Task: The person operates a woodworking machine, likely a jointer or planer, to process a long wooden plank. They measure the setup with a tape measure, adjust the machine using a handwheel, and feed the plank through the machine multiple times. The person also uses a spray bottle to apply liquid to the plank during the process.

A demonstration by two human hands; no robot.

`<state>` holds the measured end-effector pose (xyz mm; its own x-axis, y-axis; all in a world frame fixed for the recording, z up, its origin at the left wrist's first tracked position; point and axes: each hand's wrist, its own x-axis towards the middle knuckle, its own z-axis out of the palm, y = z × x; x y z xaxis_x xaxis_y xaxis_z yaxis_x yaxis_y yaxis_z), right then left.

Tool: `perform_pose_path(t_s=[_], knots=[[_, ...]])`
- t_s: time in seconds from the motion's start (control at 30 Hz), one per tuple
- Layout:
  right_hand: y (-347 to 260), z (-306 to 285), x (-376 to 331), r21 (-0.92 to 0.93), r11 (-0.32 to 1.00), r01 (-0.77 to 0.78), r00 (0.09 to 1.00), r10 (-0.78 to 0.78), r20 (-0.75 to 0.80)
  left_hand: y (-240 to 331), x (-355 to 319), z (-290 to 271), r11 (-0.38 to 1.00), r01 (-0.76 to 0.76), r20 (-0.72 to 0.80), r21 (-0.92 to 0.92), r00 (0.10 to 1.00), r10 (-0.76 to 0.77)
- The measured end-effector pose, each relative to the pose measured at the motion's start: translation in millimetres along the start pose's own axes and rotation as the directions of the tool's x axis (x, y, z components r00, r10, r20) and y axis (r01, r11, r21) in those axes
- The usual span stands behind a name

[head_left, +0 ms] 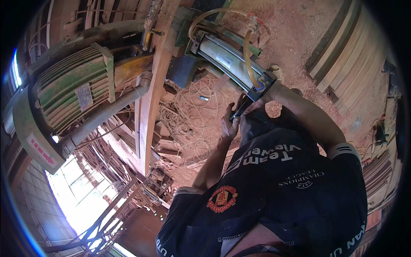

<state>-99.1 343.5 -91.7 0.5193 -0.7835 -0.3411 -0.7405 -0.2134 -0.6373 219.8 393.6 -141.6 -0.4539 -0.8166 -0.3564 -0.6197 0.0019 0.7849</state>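
Note:
In front of me lies a silver pneumatic cylinder (227, 60) with black end blocks, slanting from far left to near right. At its near end is a dark flat bar (242, 108), pointing down toward my left hand. My left hand (230, 122) is closed about the lower end of this bar, thumb along its side. My right hand (266, 97) is curled beside the cylinder's near end block (262, 86), its fingers closed on the upper part of the bar. Some of its fingertips are hidden. A yellowish air hose (247, 55) curves into a blue fitting there.
A dusty green motor (75, 88) stands at left beside a wooden beam (155, 85). Coiled hose or cord (188, 107) and a small blue item (204, 98) lie on sawdust. Stacked planks (351, 55) lie at far right. A red-handled valve (256, 20) joins the hoses.

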Motion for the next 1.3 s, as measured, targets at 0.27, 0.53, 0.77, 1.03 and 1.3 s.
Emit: perform_pose_path(t_s=[0.27,0.53,0.77,1.03,1.3], knots=[[0.4,2.6,1.7,0.009,1.0,-0.003,0.997,0.002,0.081,-2.0,-0.8,-10.1,0.997,-0.016,0.082,-0.079,0.996,0.022],[-21.0,76.6,41.7,0.047,0.995,0.086,0.985,-0.078,-0.152,-21.4,-0.6,-7.7,0.985,-0.023,0.066,-0.174,0.997,0.035],[-26.4,60.3,47.4,-0.072,0.99,0.118,0.986,-0.125,-0.112,-49.4,-0.9,9.8,0.979,-0.053,-0.096,-0.196,0.995,0.035],[-34.9,45.5,44.8,-0.121,0.991,0.05,0.999,-0.049,0.007,-55.4,-1.2,15.0,0.992,-0.071,-0.16,-0.106,0.986,0.054],[-5.2,67.5,46.4,0.005,0.951,0.31,0.916,-0.297,-0.272,-8.8,-4.5,-2.2,0.996,0.085,-0.132,0.016,0.988,-0.082]])
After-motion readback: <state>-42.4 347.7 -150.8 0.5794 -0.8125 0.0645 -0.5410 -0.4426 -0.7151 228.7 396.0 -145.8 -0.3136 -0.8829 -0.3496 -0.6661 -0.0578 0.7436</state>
